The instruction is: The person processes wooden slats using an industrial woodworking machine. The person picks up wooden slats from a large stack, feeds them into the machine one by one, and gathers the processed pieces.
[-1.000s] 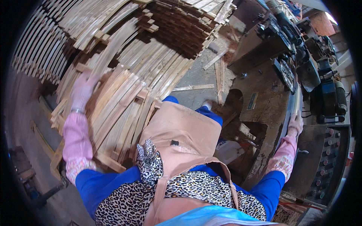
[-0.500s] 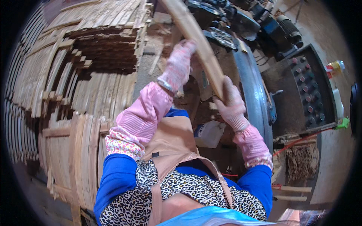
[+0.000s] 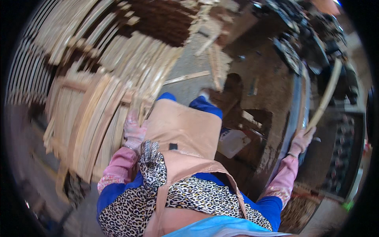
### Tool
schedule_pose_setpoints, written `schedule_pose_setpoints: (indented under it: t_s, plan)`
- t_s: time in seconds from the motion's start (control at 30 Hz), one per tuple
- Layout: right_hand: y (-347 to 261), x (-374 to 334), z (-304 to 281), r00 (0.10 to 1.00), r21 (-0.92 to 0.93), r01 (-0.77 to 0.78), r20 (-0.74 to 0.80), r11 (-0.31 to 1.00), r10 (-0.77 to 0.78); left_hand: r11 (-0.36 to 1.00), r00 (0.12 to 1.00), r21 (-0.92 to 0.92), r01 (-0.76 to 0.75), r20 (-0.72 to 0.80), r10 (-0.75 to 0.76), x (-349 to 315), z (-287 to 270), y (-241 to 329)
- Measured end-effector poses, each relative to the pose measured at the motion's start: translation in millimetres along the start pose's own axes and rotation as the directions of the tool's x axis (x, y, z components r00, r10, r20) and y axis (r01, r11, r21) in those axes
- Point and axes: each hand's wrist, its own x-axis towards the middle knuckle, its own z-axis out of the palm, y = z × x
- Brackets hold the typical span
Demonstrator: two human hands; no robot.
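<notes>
My right hand (image 3: 302, 143), in a pale pink-and-white glove, is closed round the near end of a long wooden strip (image 3: 328, 91). The strip slants up and away, past the metal rail of the machine. On the left, my gloved left hand (image 3: 135, 129) is at the near end of a stack of wooden strips (image 3: 138, 59). Its fingers and thumb close on the end of one strip (image 3: 141, 110) there; blur softens the detail.
Beside the left hand stands a bundle of upright boards (image 3: 89, 122). A metal rail (image 3: 291, 114) runs along the machine on the right, with a button panel (image 3: 339, 154) beyond it. A white plastic jug (image 3: 233, 143) is below the machine, and loose strips (image 3: 187, 77) lie ahead.
My left hand has left the long strip and come down to the stack on the left. My right hand has carried the long strip rightward over the rail. The view has shifted.
</notes>
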Motion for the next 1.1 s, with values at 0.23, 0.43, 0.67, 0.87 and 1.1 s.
schedule_pose_setpoints:
  t_s: [0.23, 0.43, 0.67, 0.87, 1.1]
  plan:
    - [-1.5, 123.0, 109.8, 0.992, -0.264, -0.121, 0.004, 0.957, 0.126, 0.834, 0.961, 0.542, 0.102, 0.164, -0.224, -14.0, -7.0, 15.0]
    - [-0.5, 61.3, 68.9, 0.997, -0.066, 0.009, 0.082, 0.998, -0.004, 0.770, 0.960, 0.598, 0.221, 0.007, -0.281, 6.8, 36.4, 5.3]
    - [17.1, -109.8, -59.2, 0.978, -0.137, -0.015, 0.205, 0.990, 0.043, 0.887, 0.929, 0.300, 0.350, 0.010, -0.370, 9.4, 7.8, 54.8]
    - [14.7, -95.7, -53.6, 0.987, -0.092, -0.026, 0.156, 0.995, 0.040, 0.943, 0.953, 0.147, 0.300, 0.000, -0.303, 5.5, 53.1, -23.7]
    - [3.6, -37.0, -22.9, 0.920, -0.188, -0.202, 0.300, 0.961, 0.252, 0.910, 0.884, 0.077, 0.408, 0.216, -0.415, 12.6, -4.7, 19.0]
